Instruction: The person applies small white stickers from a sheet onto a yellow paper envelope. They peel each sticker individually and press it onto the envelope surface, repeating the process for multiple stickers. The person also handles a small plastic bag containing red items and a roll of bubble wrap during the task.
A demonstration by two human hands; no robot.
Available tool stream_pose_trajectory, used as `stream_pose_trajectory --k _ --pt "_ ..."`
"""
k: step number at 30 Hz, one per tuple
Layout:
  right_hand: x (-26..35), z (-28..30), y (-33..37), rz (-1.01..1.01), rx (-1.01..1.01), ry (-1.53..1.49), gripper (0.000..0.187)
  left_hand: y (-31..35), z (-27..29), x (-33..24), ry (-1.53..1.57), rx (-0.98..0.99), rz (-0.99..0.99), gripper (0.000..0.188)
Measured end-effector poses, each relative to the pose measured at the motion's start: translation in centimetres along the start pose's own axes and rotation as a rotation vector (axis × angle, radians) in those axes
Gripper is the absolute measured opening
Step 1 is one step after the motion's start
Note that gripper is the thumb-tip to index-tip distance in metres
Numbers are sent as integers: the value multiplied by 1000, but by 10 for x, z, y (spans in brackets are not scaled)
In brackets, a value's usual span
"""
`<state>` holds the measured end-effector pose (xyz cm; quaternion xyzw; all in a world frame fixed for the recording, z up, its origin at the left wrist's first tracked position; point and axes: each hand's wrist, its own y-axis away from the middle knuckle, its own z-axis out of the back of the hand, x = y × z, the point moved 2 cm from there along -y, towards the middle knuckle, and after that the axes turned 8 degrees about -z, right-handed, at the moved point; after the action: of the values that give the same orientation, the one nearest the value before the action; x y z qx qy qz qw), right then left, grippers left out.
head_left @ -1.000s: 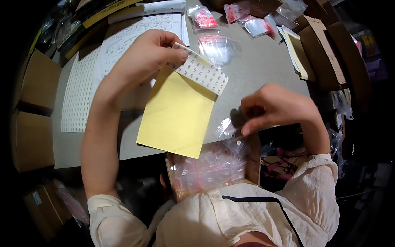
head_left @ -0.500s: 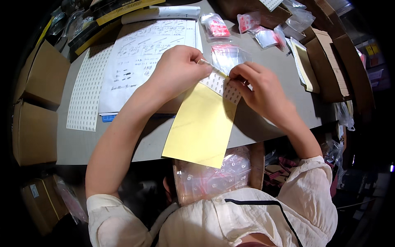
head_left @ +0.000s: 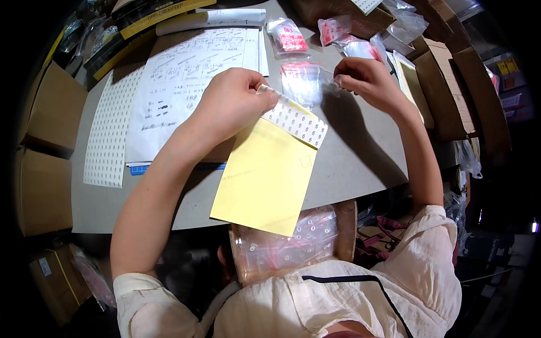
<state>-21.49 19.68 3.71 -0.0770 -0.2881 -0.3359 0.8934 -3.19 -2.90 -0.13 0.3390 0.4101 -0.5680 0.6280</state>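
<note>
My left hand (head_left: 234,104) pinches the upper left corner of a label sheet (head_left: 262,180). Its yellow backing hangs down past the table's front edge, and its top is folded over, showing white rows of small printed round stickers. To the right of the sheet, my right hand (head_left: 369,81) is raised with thumb and fingertips pressed together. Whatever it may hold is too small to make out. Close to those fingertips lies a stack of clear zip bags (head_left: 304,81) with red printing on the grey table.
Handwritten papers (head_left: 191,73) and another white label sheet (head_left: 110,135) lie at left. More red-printed bags (head_left: 287,36) are at the back. Cardboard boxes (head_left: 445,84) flank both sides. Below the table edge, an open box holds stickered clear bags (head_left: 287,239).
My right hand has left the sheet's folded top edge and moved up and right, beside the clear bags. My left hand keeps hold of the sheet. The view has shifted slightly.
</note>
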Motion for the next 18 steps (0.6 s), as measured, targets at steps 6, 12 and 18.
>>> stream_pose_trajectory --k 6,12,18 --pt "-12 -5 -22 -90 45 292 32 -2 1 -2 -16 19 7 21" --pt "27 10 1 -322 453 390 48 0 3 -3 -37 32 19 23" --pt "14 -3 -32 77 165 27 13 0 3 1 23 18 21 22"
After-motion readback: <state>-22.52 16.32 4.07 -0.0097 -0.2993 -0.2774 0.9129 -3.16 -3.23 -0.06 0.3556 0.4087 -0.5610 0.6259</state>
